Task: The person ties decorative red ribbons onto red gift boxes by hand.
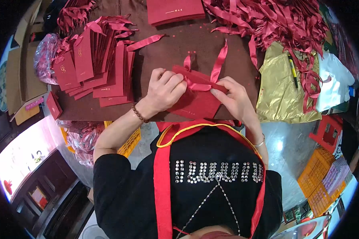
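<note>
A dark red paper bag (195, 104) with gold print lies at the table's front edge, in front of my chest. A shiny red ribbon (220, 60) runs across its top, and two of its ends stick up beyond the bag. My left hand (165, 89) is closed at the bag's upper left corner, its fingertips curled on the ribbon. At the right edge, my right hand (233, 97) pinches the bag's top between thumb and fingers, close to the ribbon. Part of the ribbon is hidden beneath my fingers.
Stacked red ribboned bags (107, 75) stand on the left of the brown tablecloth (155, 47). More flat red bags (175, 12) lie at the far edge. A heap of red ribbons (275, 28) and gold plastic wrapping (275, 87) with a yellow-black pen (293, 71) occupy the right.
</note>
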`<state>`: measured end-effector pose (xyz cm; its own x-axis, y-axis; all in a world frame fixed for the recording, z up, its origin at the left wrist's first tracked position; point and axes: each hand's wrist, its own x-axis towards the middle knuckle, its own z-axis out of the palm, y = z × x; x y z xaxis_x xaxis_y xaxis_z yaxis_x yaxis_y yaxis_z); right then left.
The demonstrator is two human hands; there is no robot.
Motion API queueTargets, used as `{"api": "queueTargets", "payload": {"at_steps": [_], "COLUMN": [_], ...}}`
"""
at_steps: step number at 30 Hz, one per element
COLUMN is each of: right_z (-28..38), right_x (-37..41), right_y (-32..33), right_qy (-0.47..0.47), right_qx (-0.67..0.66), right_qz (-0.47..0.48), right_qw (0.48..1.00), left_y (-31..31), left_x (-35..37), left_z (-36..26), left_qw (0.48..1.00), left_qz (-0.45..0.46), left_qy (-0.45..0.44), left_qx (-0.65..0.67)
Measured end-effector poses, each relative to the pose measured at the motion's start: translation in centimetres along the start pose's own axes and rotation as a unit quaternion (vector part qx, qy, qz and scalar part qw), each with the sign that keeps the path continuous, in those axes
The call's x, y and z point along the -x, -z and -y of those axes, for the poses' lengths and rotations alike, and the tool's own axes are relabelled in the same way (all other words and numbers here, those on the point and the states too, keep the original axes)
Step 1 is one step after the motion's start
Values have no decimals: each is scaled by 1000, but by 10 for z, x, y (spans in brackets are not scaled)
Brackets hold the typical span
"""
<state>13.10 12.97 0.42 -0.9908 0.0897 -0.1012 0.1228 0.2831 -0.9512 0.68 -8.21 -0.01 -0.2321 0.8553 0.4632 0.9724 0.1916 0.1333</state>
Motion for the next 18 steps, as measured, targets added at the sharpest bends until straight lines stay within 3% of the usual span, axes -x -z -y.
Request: {"api": "queueTargets", "payload": {"at_steps": [2, 4, 5, 6, 8, 10, 12, 18], "right_z": [1, 4, 6, 8, 10, 13, 15, 11], "right_x": [0, 0, 0, 0, 1, 2, 4, 6], "right_y": [0, 1, 2, 2, 1, 0, 0, 4], "right_qy": [-1, -1, -4, -6, -4, -2, 31, -2], "right_qx": [2, 4, 6, 9, 4, 0, 32, 17], "right_qz": [2, 4, 6, 9, 10, 6, -7, 16], "right_qw": [1000, 1000, 1000, 1000, 1000, 1000, 999, 1000], "left_y": [2, 4, 4, 7, 12, 8, 9, -1], "left_x": [2, 7, 4, -1, -13, -14, -19, -11], "left_z": [-8, -13, -14, -15, -13, -11, -15, -15], "left_qw": [999, 985, 969, 968, 900, 924, 901, 901], "left_qz": [0, 31, 0, -1, 19, 4, 66, 42], "left_qy": [35, 126, 186, 190, 375, 338, 377, 368], "left_qx": [13, 112, 163, 161, 221, 181, 204, 224]}}
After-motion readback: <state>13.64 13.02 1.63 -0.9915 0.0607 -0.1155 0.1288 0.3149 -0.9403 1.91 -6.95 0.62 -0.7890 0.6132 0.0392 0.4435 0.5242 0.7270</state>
